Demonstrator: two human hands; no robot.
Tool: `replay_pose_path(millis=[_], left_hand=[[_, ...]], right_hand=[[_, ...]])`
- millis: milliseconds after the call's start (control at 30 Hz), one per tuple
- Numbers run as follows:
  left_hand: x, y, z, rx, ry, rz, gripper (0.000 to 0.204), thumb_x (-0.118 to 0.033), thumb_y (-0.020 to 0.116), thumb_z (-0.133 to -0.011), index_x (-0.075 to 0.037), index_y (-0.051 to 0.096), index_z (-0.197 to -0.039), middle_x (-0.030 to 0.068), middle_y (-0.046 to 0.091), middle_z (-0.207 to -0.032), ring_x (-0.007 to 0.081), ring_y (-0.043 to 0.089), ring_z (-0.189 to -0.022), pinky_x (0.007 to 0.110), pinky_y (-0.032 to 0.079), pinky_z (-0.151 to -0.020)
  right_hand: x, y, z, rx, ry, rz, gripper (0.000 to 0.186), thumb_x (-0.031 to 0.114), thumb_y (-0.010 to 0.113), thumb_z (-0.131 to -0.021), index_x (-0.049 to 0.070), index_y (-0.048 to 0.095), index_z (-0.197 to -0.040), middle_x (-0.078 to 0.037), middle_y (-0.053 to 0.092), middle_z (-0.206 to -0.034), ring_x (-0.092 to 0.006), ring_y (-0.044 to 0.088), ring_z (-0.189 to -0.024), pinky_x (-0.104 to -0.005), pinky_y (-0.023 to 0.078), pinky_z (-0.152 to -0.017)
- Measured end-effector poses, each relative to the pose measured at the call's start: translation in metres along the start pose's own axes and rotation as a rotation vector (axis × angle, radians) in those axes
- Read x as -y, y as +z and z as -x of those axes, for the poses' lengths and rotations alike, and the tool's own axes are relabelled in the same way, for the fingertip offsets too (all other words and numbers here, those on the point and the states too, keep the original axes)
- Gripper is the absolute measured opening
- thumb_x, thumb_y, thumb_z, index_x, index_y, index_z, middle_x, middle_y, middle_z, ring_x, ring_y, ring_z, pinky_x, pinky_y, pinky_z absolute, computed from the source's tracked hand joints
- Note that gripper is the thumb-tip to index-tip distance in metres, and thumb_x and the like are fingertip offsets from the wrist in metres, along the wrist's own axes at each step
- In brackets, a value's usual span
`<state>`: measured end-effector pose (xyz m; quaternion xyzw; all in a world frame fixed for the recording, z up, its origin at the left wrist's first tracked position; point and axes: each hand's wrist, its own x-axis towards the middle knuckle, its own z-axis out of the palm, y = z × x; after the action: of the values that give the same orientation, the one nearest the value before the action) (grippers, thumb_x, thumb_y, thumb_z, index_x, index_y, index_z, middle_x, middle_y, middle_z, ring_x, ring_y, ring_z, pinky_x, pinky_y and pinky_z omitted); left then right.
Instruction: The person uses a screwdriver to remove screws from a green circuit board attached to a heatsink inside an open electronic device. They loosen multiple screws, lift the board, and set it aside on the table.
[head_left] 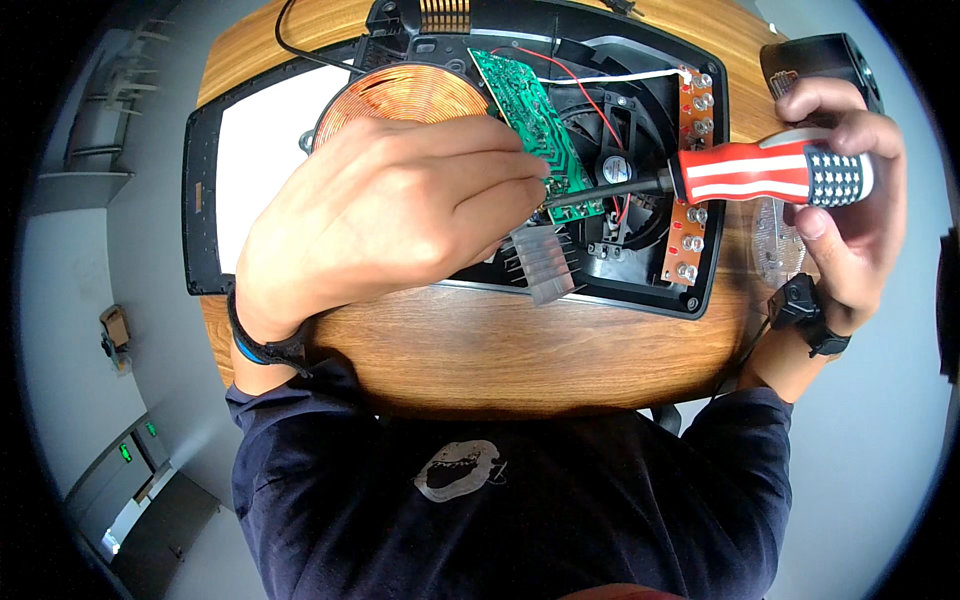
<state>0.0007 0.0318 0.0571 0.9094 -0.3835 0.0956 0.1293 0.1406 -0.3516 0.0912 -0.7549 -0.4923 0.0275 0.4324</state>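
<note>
My right hand [860, 240] is wrapped round the handle of a screwdriver [745, 172], red and white striped with white stars on dark blue. Its dark shaft points left, and the tip meets the lower part of a green circuit board [530, 105] beside my left fingertips. My left hand [400, 200] is closed at the board's lower left edge and seems to grip it; the fingertips are partly hidden. The board stands tilted above the black housing [600, 302]. A grey finned heat sink [545, 265] juts out below it. Behind my left hand lies a copper coil [400, 90].
In the housing are a black fan [615, 165], red and white wires, and an orange LED strip [690, 240] on the right. A white panel [270, 140] lies left. On the wooden table [480, 350], a black rounded object [825, 60] and clear plastic [780, 240] stand right.
</note>
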Motion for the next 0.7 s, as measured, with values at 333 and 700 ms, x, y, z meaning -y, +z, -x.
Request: replay_pose_path(millis=[333,700], left_hand=[[0.001,0.0,0.001,0.009,0.012,0.001,0.042,-0.013,0.085,-0.081,-0.004,0.081,-0.122,0.007,0.082,-0.127,0.0301,0.078,-0.115,0.042,0.068,-0.087],[0.001,0.0,0.0,-0.001,-0.011,0.02,0.032,-0.012,0.085,-0.08,-0.003,0.079,-0.11,0.0067,0.082,-0.127,0.0309,0.079,-0.113,0.043,0.068,-0.086]], right_hand=[[0.012,0.014,-0.008,-0.029,0.038,0.044,0.067,0.05,0.079,-0.102,0.001,0.052,-0.139,-0.023,0.067,-0.122,-0.0268,0.071,-0.108,-0.0383,0.058,-0.096],[0.01,0.009,0.0,-0.063,0.029,-0.023,0.051,0.033,0.071,-0.103,0.006,0.047,-0.139,-0.03,0.059,-0.141,-0.0253,0.072,-0.111,-0.0279,0.06,-0.084]])
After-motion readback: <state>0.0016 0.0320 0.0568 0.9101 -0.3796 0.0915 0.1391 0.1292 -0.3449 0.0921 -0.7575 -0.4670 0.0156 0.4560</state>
